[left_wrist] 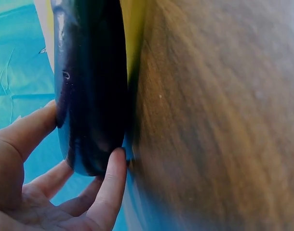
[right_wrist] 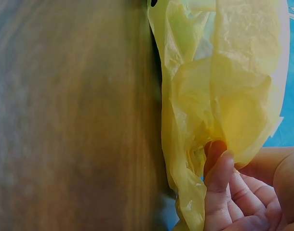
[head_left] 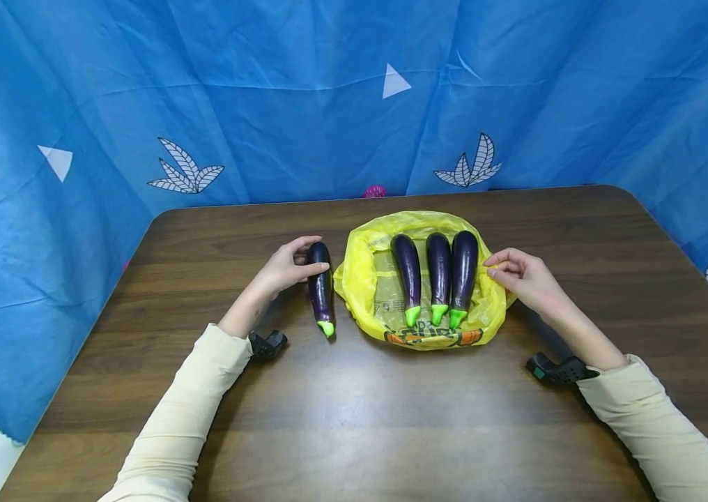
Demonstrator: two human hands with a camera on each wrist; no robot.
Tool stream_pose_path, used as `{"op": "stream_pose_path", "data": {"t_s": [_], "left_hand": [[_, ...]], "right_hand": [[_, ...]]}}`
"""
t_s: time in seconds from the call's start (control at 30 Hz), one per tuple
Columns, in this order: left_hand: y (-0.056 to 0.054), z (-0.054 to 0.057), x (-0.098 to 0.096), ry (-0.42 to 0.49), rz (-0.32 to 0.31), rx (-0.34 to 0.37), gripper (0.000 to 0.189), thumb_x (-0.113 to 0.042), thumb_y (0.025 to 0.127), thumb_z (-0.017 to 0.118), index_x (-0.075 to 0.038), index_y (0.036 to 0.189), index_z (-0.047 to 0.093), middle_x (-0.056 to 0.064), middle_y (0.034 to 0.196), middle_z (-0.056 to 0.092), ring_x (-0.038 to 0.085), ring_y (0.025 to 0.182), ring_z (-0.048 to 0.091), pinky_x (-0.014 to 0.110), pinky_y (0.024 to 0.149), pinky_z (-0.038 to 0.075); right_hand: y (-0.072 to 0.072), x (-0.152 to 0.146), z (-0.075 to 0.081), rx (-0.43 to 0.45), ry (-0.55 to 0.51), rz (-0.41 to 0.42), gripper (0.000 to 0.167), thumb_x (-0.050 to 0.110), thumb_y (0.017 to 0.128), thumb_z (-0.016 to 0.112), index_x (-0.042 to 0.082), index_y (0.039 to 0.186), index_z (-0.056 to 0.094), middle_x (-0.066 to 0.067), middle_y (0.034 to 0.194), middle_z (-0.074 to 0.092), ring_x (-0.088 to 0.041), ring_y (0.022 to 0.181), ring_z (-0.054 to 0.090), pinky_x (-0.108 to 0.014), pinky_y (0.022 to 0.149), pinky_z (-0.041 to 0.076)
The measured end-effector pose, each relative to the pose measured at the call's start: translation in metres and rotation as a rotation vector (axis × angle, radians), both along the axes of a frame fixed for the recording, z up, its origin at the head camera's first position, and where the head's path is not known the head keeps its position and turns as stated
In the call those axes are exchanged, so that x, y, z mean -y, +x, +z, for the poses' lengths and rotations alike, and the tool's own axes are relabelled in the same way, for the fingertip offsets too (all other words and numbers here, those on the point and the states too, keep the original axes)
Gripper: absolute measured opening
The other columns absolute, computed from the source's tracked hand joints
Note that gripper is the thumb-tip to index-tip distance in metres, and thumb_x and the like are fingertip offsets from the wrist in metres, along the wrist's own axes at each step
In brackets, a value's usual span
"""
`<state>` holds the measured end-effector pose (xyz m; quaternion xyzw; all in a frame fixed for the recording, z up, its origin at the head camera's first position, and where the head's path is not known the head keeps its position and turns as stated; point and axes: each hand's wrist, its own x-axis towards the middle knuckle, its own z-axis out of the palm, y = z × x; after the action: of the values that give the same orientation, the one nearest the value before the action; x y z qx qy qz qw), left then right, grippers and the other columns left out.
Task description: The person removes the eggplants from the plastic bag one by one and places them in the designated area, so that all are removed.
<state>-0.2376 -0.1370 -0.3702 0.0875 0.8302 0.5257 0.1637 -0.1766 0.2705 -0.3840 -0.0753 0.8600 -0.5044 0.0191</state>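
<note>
A dark purple eggplant [head_left: 321, 296] with a bright green stem end lies left of a yellow plastic bag [head_left: 363, 279]. My left hand [head_left: 285, 268] grips its far, rounded end between thumb and fingers; the left wrist view shows the fingertips around that end of the eggplant [left_wrist: 91, 96]. Inside the opened bag, three more eggplants lie side by side: a left one [head_left: 408, 272], a middle one [head_left: 439, 268] and a right one [head_left: 465, 265], stem ends towards me. At the bag's right rim, my right hand [head_left: 526, 279] pinches the thin yellow plastic [right_wrist: 224, 96].
Everything rests on a brown wood-grain table [head_left: 341, 418]. A blue patterned cloth [head_left: 304, 139] hangs behind the table and along its sides. Black devices are strapped at the left wrist [head_left: 267, 344] and right wrist [head_left: 557, 369].
</note>
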Motion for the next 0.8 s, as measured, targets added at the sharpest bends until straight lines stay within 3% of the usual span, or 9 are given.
{"op": "stream_pose_path", "data": {"t_s": [0.47, 0.8], "left_hand": [[-0.0002, -0.0002, 0.0054, 0.033, -0.009, -0.043, 0.062, -0.010, 0.087, 0.067, 0.001, 0.141, 0.038, 0.024, 0.134, 0.042, 0.038, 0.117, 0.045, 0.043, 0.089, 0.045], [-0.0007, 0.0052, 0.0071, 0.001, 0.001, -0.064, 0.058, -0.010, 0.087, 0.067, 0.002, 0.138, 0.041, 0.024, 0.134, 0.042, 0.038, 0.119, 0.044, 0.044, 0.091, 0.044]], "right_hand": [[-0.0002, 0.0012, 0.0008, 0.012, 0.014, -0.008, 0.023, 0.013, 0.096, 0.055, -0.005, 0.109, 0.054, -0.014, 0.083, 0.061, -0.014, 0.066, 0.055, -0.024, 0.057, 0.049], [-0.0001, 0.0000, 0.0009, 0.014, 0.012, -0.008, 0.022, 0.013, 0.096, 0.054, -0.006, 0.109, 0.054, -0.014, 0.082, 0.060, -0.014, 0.065, 0.055, -0.024, 0.057, 0.049]]}}
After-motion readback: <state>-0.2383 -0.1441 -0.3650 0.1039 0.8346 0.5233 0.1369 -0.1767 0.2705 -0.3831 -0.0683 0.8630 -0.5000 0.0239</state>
